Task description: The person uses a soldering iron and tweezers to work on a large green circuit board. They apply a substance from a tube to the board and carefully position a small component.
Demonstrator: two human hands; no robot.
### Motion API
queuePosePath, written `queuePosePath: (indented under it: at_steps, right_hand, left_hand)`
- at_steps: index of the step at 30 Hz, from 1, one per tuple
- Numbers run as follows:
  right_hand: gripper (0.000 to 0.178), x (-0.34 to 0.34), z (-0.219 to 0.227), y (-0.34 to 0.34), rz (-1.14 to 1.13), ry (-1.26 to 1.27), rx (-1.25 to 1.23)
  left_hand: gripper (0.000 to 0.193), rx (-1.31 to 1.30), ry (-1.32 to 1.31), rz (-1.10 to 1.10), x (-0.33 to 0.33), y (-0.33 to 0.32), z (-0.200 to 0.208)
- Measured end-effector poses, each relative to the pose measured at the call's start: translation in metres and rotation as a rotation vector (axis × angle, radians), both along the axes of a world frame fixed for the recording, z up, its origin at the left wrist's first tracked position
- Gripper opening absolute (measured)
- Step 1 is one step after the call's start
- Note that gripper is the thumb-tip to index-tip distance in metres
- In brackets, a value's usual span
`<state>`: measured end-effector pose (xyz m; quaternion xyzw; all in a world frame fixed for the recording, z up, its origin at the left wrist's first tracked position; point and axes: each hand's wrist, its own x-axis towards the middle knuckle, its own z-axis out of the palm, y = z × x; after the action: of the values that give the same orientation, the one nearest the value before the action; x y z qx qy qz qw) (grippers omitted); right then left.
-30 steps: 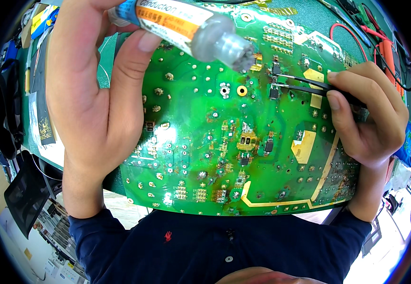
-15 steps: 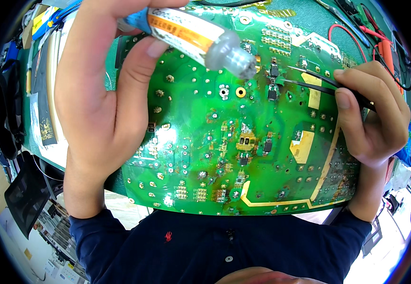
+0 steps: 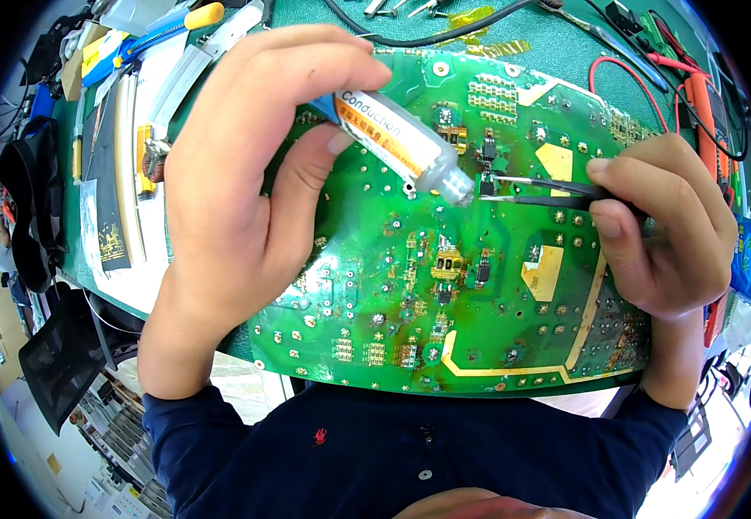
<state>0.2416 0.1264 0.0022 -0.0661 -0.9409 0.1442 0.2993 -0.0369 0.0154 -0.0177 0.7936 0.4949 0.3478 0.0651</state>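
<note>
My left hand (image 3: 250, 164) pinches a small squeeze tube (image 3: 393, 138) with a white, orange and blue label. Its grey nozzle points down and right, above the middle of a large green circuit board (image 3: 375, 294). From the right, my right hand (image 3: 669, 225) grips a pair of dark-handled tweezers (image 3: 565, 197). Their slightly parted tips are at a small black chip (image 3: 487, 184) on the board; whether they touch it I cannot tell. Between the nozzle and the tweezer tips there is a narrow gap.
A green mat (image 3: 557, 48) lies under the board. A black cable (image 3: 444, 39) runs along the far edge. Red and black test leads (image 3: 704, 112) lie at the far right. At the far left are a blue-and-yellow tool (image 3: 155, 41) and long strips (image 3: 124, 156).
The tube has come down and slightly right with my left hand. The tweezers have turned and dropped a little, bringing their tips to the black chip.
</note>
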Motion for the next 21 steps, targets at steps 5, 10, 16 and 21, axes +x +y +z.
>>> queuePosePath:
  at_steps: [5, 10, 16, 21]
  right_hand:
    - [0.019, -0.0014, 0.0021, -0.0030, -0.014, 0.025, 0.015]
    - [0.019, 0.0002, 0.0049, -0.0025, -0.031, 0.029, 0.033]
    - [0.018, 0.0000, 0.0038, -0.0033, -0.027, 0.022, 0.026]
    - [0.018, -0.0004, 0.0016, -0.0021, -0.016, 0.012, 0.035]
  left_hand:
    - [0.027, -0.037, -0.026, 0.017, 0.0040, -0.0014, 0.0042]
    - [0.026, -0.043, -0.076, 0.054, 0.0053, -0.0012, 0.0039]
    - [0.025, -0.039, -0.066, 0.045, 0.0076, -0.0011, 0.0019]
    - [0.025, -0.038, -0.064, 0.046, 0.0080, -0.0022, 0.0017]
